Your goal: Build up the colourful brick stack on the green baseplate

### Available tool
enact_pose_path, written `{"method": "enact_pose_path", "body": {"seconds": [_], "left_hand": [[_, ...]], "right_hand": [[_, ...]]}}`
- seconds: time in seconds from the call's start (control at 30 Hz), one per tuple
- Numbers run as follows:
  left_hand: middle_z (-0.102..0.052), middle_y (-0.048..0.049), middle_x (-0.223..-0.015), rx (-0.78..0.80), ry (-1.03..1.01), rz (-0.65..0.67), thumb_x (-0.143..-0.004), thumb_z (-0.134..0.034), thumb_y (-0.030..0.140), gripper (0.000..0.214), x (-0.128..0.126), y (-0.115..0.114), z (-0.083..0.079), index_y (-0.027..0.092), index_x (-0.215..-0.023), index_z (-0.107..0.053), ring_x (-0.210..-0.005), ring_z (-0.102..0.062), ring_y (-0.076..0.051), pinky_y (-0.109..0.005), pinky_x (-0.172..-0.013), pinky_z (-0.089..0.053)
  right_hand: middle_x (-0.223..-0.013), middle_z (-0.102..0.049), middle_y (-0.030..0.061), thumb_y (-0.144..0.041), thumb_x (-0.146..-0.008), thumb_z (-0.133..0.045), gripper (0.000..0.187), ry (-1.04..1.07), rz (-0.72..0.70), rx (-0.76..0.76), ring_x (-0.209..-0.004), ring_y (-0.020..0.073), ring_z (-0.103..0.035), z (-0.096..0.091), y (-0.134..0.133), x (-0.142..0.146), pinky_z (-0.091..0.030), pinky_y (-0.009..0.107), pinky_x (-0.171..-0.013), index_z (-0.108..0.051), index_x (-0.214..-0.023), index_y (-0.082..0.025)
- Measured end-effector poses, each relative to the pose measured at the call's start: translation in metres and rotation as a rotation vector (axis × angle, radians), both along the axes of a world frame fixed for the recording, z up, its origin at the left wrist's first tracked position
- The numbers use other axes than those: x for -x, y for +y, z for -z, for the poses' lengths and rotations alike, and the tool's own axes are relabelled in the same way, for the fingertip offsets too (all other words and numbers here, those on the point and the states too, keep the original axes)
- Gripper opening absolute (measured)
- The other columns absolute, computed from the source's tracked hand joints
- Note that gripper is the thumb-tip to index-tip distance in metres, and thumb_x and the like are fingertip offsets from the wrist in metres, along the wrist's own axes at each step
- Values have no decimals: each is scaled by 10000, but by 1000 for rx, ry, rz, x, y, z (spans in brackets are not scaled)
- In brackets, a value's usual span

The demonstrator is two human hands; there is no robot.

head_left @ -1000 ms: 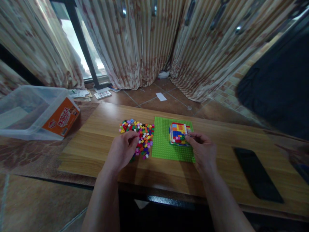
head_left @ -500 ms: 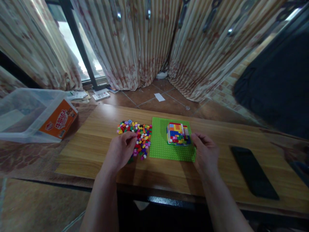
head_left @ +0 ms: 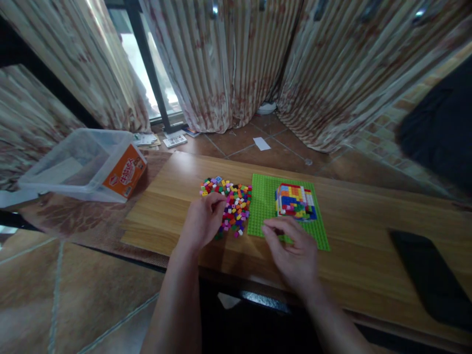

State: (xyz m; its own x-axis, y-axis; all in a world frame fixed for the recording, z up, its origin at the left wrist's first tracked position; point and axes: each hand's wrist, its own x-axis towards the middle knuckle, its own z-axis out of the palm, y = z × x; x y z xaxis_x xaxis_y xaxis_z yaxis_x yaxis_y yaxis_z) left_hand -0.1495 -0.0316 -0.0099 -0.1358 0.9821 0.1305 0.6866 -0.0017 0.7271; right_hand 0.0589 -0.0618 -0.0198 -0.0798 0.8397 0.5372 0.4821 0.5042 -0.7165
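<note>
My left hand (head_left: 205,219) is over the left side of a pile of small coloured toy bricks (head_left: 236,204), its thumb and forefinger pinched together. Whatever is between those fingertips is too small to make out. My right hand (head_left: 293,248) is above the front edge of the green baseplate (head_left: 262,196), thumb and forefinger curled with their tips close together. Anything held there does not show. Behind the right hand, a block-shaped build of multicoloured bricks (head_left: 295,200) stands on the right part of the baseplate, with its front lower edge partly covered by the fingers.
A wooden table (head_left: 158,216) carries everything. On its right lies a dark phone-like slab (head_left: 427,275). A clear plastic bin (head_left: 81,162) with an orange label stands to the left. Curtains (head_left: 221,73) hang beyond, with papers (head_left: 175,141) on the floor.
My right hand has moved left, from the build's right side to the front of the baseplate. My left hand stays over the pile, still pinched. The whole view has shifted.
</note>
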Motion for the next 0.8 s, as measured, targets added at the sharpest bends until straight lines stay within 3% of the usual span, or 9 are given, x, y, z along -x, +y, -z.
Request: {"method": "enact_pose_path", "body": {"seconds": [0.1, 0.37, 0.53, 0.8], "left_hand": [[-756, -25, -814, -10, -4, -1, -888, -523, 249, 231, 0, -1, -1, 200, -896, -749, -747, -679, -165, -245, -677, -461], [-769, -38, -879, -3, -19, -41, -879, -533, 216, 236, 2, 1, -1, 193, -941, -760, -806, -692, -174, -260, -734, -480], [-767, -39, -887, -6, -30, -39, -877, -526, 196, 243, 3, -1, -4, 187, -941, -761, -808, -690, -172, -263, -742, -483], [-759, -44, -855, -2, -25, -37, -876, -533, 192, 236, 6, -3, -5, 177, -932, -762, -777, -683, -173, -272, -723, -470]], "right_hand": [[-874, -698, 25, -177, -905, -615, 98, -81, -123, 14, -835, 160, -642, 4, -4, 13, -518, 303, -759, -699, -908, -227], [-1037, -657, 74, -212, -939, -574, 193, -320, -261, -55, -952, 218, -575, 20, -8, 39, -475, 380, -828, -712, -1071, -241], [-1145, -608, 98, -226, -963, -533, 242, -421, -280, -79, -1035, 246, -528, 25, -4, 51, -448, 411, -868, -695, -1142, -244], [-1138, -601, 89, -200, -965, -521, 234, -462, -286, -81, -1005, 240, -509, 28, -1, 55, -428, 393, -830, -717, -1081, -253]]}}
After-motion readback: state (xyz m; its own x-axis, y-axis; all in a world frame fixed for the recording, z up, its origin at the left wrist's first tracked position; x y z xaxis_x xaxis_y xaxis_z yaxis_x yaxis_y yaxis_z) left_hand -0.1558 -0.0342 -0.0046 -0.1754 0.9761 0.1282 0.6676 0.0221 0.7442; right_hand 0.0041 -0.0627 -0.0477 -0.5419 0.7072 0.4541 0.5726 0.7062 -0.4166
